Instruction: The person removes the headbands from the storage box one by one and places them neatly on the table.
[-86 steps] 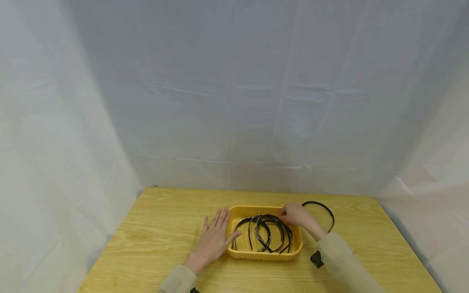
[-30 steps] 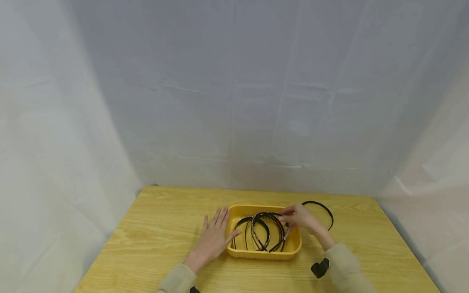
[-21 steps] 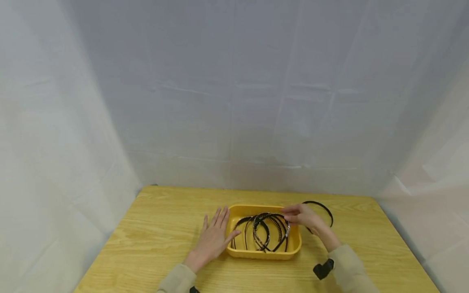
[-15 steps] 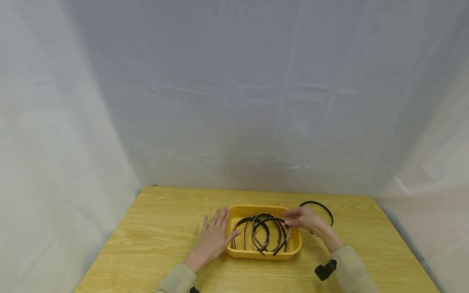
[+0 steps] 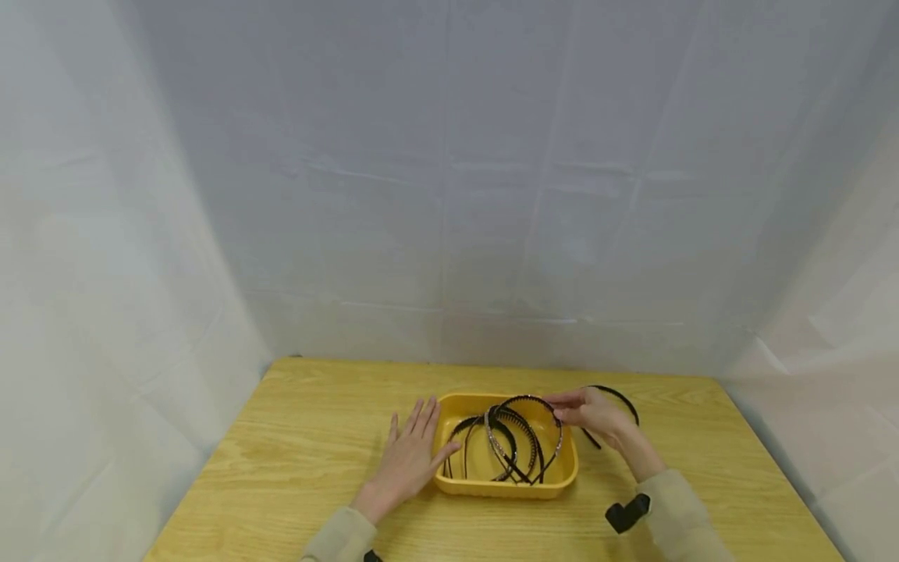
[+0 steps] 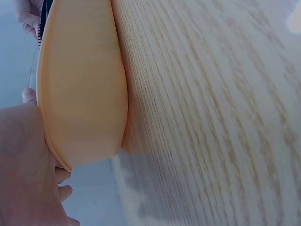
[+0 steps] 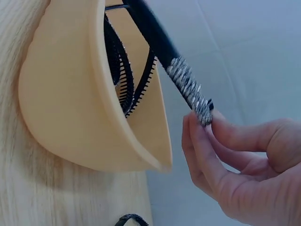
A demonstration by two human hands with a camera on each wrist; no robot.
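Right hand (image 5: 593, 411) pinched rhinestone headband (image 7: 188, 89) by one end, band raised out of yellow tray (image 5: 449, 484), its far end over tray among the other black headbands (image 5: 516, 445). Left hand (image 5: 407, 460) lay flat, fingers straight, against tray's left wall. Risks: teeth of the other headbands could snag lifted band, dragging them out; fingertip pinch could slip. Another black headband (image 5: 621, 396) lay on wooden table (image 5: 302, 437) behind right hand.

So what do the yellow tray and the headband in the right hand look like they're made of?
The yellow tray looks like moulded plastic: smooth matte walls, rounded corners, a thin rolled rim. The headband pinched by the right hand seems black plastic, with a glittery silver wrap near the tip, possibly rhinestones or beads; the close view leaves that open.
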